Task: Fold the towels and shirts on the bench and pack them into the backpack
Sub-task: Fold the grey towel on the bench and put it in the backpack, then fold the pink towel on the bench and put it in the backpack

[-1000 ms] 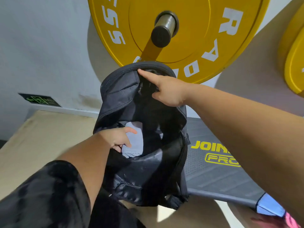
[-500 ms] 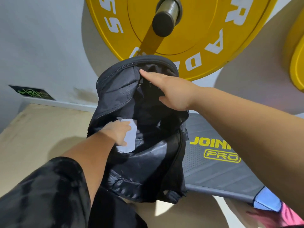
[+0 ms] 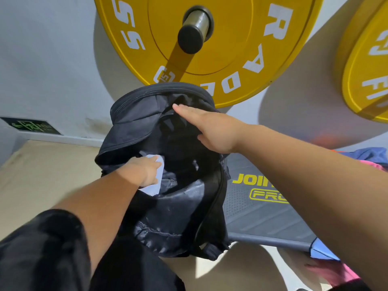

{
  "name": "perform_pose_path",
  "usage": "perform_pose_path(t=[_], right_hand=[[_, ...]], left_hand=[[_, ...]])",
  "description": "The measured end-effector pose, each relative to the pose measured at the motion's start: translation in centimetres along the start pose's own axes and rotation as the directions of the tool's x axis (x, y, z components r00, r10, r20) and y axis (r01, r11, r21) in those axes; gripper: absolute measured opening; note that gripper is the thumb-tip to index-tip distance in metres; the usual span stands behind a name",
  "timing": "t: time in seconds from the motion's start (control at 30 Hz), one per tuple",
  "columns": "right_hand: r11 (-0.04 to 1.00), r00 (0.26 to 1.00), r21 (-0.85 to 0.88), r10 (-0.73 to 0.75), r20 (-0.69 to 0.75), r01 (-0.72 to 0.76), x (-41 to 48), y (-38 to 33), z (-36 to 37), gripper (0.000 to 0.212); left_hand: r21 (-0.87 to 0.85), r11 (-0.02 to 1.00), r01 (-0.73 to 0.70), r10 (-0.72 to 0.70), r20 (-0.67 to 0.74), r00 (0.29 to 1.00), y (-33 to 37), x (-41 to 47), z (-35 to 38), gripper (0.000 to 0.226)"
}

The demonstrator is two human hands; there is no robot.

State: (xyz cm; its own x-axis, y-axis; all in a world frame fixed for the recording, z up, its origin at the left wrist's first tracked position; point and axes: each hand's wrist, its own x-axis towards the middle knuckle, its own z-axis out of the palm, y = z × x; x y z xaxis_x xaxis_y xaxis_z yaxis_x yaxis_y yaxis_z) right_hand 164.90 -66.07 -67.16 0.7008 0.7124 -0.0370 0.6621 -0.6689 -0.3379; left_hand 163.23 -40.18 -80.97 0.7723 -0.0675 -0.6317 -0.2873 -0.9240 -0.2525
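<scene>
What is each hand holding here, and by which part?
Right hand presses flat against the backpack near its top rim; left hand touches the pale cloth, grip hidden.

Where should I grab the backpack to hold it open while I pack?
Grip the top rim of the backpack at the zipper arch, from above. It stands upright, mouth toward you, front flap sagging, so lifting there likely spreads it. Your right hand lies flat below.
</scene>
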Motion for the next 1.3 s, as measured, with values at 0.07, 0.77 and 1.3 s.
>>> perform_pose_path(t=[0.07, 0.77, 1.3], right_hand=[[1.0, 1.0, 0.025, 0.012, -0.009, -0.011, -1.2, -0.3, 0.0, 0.092], [0.552, 0.584, 0.251, 0.808, 0.074, -0.795, -37.3, 13.2, 9.8, 0.052], [0.046, 0.258, 0.704, 0.946, 0.198, -0.708, -42.9, 21.2, 11.5, 0.041]], left_hand=[[-0.238, 0.971, 0.006, -0.033, -0.109, 0.994, 1.1, -1.7, -1.6, 0.07], [-0.328, 0.814, -0.479, 0.332, -0.415, 0.847, 35.2, -10.1, -9.7, 0.063], [-0.757, 0.545, -0.36, 0.349, -0.185, 0.918, 50.5, -1.9, -8.9, 0.056]])
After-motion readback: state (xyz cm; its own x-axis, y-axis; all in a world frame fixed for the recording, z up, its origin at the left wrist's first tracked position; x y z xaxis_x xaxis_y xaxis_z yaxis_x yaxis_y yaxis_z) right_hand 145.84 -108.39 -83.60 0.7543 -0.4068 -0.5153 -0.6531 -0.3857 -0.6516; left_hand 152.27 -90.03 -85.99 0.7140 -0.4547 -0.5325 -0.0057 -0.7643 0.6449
